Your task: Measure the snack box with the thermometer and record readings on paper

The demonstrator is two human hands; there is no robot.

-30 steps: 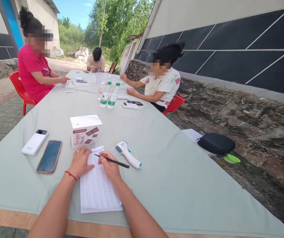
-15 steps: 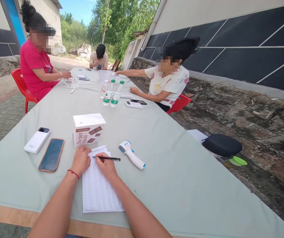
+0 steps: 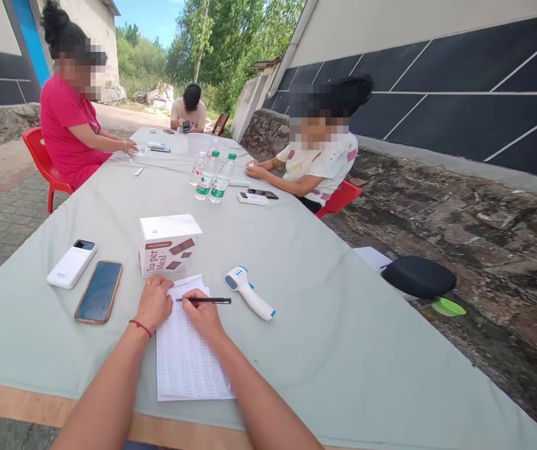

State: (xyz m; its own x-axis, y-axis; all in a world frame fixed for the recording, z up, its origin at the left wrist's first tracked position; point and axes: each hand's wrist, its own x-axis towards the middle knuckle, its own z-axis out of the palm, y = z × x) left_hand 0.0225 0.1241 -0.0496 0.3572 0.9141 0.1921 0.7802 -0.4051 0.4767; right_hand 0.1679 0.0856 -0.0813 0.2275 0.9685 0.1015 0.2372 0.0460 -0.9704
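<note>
Lined sheets of paper (image 3: 188, 369), covered in rows of handwriting, lie in front of me. My right hand (image 3: 201, 315) is closed around a black pen (image 3: 209, 300), its tip on the upper part of the page. On the page's upper left edge rests my left hand (image 3: 155, 301), fingers loosely laid down and holding nothing. Just beyond it stands a white and brown "Super Meal" box (image 3: 169, 245). A white infrared thermometer (image 3: 249, 292) lies right of my right hand. Left of my left hand are a phone (image 3: 99, 292) and a white power bank (image 3: 72, 264).
Water bottles (image 3: 222, 179) stand mid-table (image 3: 343, 350), near another power bank (image 3: 252, 199) and phone (image 3: 263, 194). A clear plastic tub (image 3: 196, 143) is farther back. People sit at the left, right and far end. A black case (image 3: 419, 275) lies beyond the right edge.
The person on the right has drawn an outstretched arm back from the tub; both their hands are now together. My pen has shifted very slightly right; my left hand stays put.
</note>
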